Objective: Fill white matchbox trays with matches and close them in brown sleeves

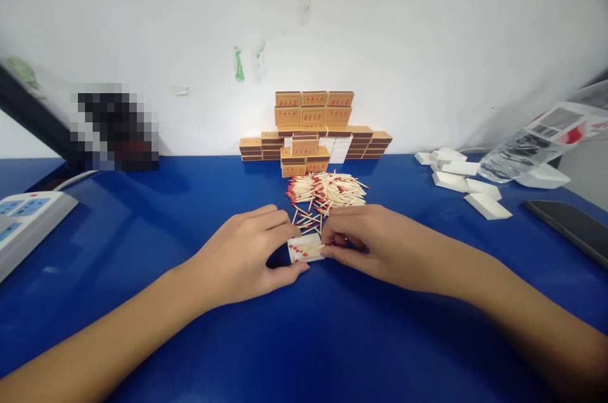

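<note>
One tray (308, 240) is held in the half-open left hand (251, 244); matches (301, 253) could be spilled by nudges from the curled right hand (373, 232), grip unclear.

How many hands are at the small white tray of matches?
2: the left hand at the white tray's left end, the right hand at its right end. Neither is hidden.

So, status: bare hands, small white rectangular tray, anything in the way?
Left hand bracketing tray; right hand at its right end, grip unclear. Red-tipped wooden matches inside tray. Beyond: heap of loose matches, strays near tray's far edge; possible snag.
</note>
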A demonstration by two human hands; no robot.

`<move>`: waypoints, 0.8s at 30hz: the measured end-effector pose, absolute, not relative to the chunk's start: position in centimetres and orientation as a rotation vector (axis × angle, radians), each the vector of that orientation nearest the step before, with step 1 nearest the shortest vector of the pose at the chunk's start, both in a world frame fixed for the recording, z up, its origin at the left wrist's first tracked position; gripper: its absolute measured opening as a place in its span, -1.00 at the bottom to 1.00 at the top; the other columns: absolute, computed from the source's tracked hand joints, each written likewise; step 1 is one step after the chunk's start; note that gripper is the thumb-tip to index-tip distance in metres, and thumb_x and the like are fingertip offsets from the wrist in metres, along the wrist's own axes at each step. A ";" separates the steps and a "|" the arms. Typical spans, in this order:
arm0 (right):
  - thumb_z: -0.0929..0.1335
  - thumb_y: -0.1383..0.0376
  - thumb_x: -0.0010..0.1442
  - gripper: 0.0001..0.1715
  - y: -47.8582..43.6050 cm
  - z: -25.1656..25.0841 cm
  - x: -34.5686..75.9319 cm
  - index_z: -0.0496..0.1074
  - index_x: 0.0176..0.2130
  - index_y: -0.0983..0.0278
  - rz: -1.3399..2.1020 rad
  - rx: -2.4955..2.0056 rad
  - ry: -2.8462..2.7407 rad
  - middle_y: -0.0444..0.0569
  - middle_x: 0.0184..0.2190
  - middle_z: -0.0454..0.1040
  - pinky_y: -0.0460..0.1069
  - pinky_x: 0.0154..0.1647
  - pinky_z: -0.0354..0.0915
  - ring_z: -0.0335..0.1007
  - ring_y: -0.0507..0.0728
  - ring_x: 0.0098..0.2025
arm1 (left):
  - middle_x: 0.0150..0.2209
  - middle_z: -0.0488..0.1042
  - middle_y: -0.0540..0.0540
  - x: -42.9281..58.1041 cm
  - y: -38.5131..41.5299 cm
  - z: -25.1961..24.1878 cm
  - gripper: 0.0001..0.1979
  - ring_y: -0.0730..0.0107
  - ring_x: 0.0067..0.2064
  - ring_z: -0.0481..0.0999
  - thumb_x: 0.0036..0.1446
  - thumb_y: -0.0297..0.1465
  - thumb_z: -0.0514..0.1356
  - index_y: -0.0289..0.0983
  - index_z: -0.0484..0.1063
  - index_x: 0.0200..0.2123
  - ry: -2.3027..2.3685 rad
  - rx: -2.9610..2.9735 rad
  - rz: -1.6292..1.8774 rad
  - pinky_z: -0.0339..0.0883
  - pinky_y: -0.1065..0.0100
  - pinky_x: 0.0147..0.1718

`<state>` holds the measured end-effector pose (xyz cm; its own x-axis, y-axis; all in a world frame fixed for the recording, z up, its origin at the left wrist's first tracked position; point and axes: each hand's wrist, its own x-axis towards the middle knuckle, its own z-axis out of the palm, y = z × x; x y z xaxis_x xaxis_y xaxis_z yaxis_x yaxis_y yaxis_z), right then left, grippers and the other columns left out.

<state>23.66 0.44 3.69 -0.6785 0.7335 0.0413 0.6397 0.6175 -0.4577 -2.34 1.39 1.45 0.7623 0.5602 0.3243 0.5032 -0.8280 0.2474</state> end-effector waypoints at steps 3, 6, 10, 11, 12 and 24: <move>0.42 0.32 0.40 -0.82 0.4 3.3 23.3 0.44 -0.30 0.24 0.658 -1.092 -2.562 -0.18 -0.36 0.51 -0.05 -0.33 0.15 0.32 0.02 -0.37 | -0.24 0.58 -0.12 -2.3 1.3 1.3 -0.74 0.17 -0.17 0.55 0.31 -0.26 0.34 -0.30 0.60 -0.05 0.855 2.803 0.595 0.48 0.18 -0.21; 0.44 0.30 0.39 -0.82 0.5 3.0 23.0 0.44 -0.29 0.23 0.679 -1.086 -2.523 -0.19 -0.39 0.49 -0.06 -0.35 0.13 0.29 0.01 -0.39 | -0.24 0.57 -0.11 -2.4 1.4 1.2 -0.75 0.18 -0.17 0.55 0.30 -0.26 0.35 -0.30 0.60 -0.07 0.850 2.782 0.601 0.48 0.19 -0.21; 0.46 0.23 0.39 -0.79 0.5 2.7 22.9 0.44 -0.28 0.24 0.658 -1.102 -2.522 -0.17 -0.38 0.48 -0.04 -0.36 0.12 0.29 0.03 -0.38 | -0.24 0.57 -0.10 -2.3 1.5 1.1 -0.77 0.20 -0.18 0.54 0.31 -0.28 0.34 -0.30 0.59 -0.07 0.837 2.783 0.606 0.47 0.21 -0.21; 0.46 0.23 0.39 -0.81 0.5 2.6 22.9 0.45 -0.26 0.24 0.649 -1.109 -2.523 -0.16 -0.37 0.48 -0.04 -0.36 0.12 0.30 0.03 -0.38 | -0.24 0.57 -0.10 -2.3 1.5 1.1 -0.77 0.20 -0.18 0.54 0.31 -0.28 0.34 -0.30 0.59 -0.07 0.834 2.794 0.609 0.46 0.22 -0.23; 0.45 0.24 0.39 -0.84 0.5 2.6 23.0 0.45 -0.24 0.24 0.636 -1.116 -2.522 -0.16 -0.36 0.49 -0.04 -0.36 0.13 0.31 0.04 -0.37 | -0.24 0.57 -0.10 -2.3 1.5 1.1 -0.77 0.21 -0.18 0.54 0.31 -0.28 0.34 -0.29 0.59 -0.07 0.834 2.808 0.613 0.45 0.22 -0.24; 0.36 0.30 0.47 -0.86 0.3 2.3 22.7 0.49 -0.19 0.26 0.569 -1.079 -2.578 -0.03 -0.18 0.53 0.01 -0.22 0.26 0.44 0.10 -0.22 | -0.24 0.57 -0.09 -2.3 1.4 1.2 -0.76 0.20 -0.18 0.54 0.32 -0.25 0.34 -0.28 0.57 -0.06 0.840 2.801 0.591 0.45 0.22 -0.23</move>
<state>22.74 0.28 2.30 -0.6778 0.7269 0.1104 0.6128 0.6415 -0.4614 -2.25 1.39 1.19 0.7644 0.5567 0.3252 0.4941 -0.8299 0.2592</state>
